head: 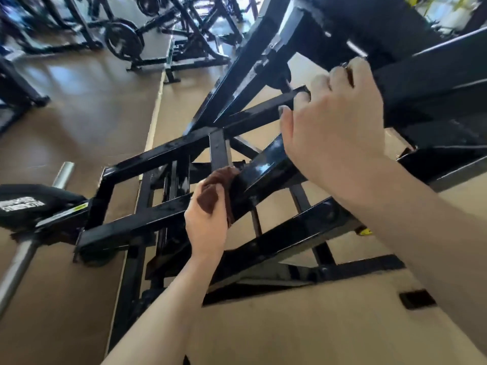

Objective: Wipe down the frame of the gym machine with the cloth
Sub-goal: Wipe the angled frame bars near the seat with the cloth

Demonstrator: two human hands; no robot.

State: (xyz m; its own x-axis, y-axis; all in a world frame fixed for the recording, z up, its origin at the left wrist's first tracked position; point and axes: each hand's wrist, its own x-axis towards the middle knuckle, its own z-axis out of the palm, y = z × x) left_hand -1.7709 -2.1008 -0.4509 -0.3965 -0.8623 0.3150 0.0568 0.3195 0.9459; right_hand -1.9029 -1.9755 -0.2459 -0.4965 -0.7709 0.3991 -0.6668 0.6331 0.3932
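Brown cloth (214, 192), half hidden, bunched in left hand (207, 222).

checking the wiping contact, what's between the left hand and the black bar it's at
In the head view, a brown cloth lies between the left hand and the black bar.

A crumpled brown cloth (214, 192) is pressed against a slanted bar of the glossy black steel frame (266, 164), whose beams cross at angles.

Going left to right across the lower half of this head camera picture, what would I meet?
Bare silver metal bar → black padded roller with white label → left hand gripping brown cloth → glossy black frame beam → right hand.
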